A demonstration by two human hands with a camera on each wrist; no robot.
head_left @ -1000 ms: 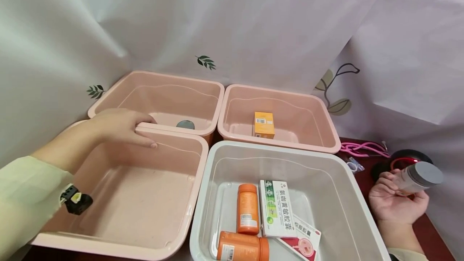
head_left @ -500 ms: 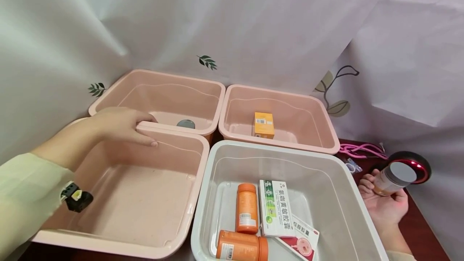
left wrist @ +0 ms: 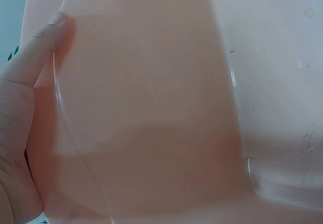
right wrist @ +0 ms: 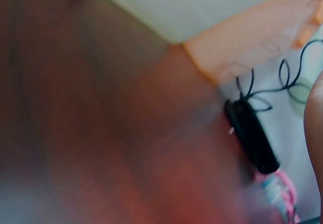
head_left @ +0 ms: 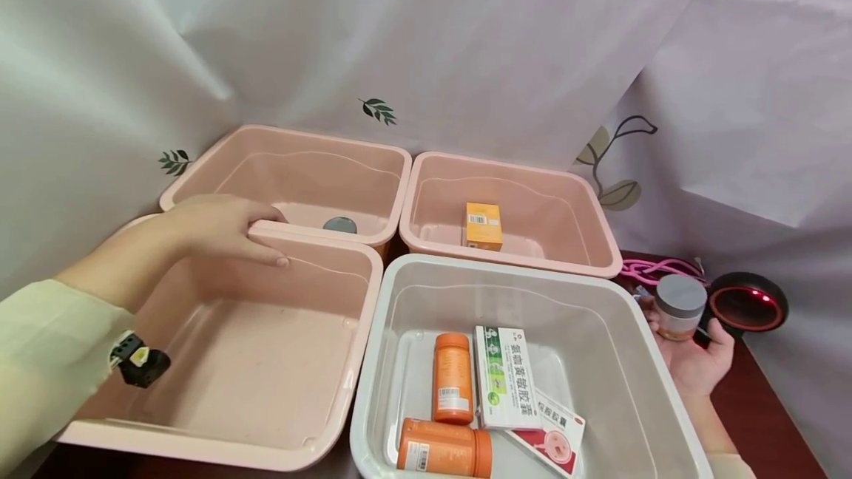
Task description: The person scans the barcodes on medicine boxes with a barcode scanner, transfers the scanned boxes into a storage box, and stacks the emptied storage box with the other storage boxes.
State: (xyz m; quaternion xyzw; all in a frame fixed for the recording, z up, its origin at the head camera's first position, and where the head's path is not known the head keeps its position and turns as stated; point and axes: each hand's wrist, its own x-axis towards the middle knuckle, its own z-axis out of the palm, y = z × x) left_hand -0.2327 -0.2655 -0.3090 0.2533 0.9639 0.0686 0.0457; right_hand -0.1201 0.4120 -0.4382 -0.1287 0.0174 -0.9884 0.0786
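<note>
At the right, my right hand (head_left: 695,368) holds a small jar (head_left: 679,309) with a grey lid and a pale, orange-bottomed body, lid up, the fingers and thumb around its sides. Just beyond the jar is a black round device (head_left: 747,303) with red lights on its face. My left hand (head_left: 216,231) grips the rim of the front-left pink bin (head_left: 266,361); in the left wrist view the thumb (left wrist: 48,42) presses on the bin's inner wall. The right wrist view shows only an edge of the hand (right wrist: 315,128), and the jar is out of sight there.
The grey bin (head_left: 532,276) holds orange bottles (head_left: 453,379) and medicine boxes (head_left: 509,375). Behind, a pink bin (head_left: 512,172) contains a yellow box (head_left: 483,226); another pink bin (head_left: 313,143) contains something grey-topped (head_left: 340,225). A pink cord (head_left: 655,268) lies at the right.
My right hand has moved left with the jar, away from the black device, and the jar has turned more upright. My left hand has stayed on the bin's rim.
</note>
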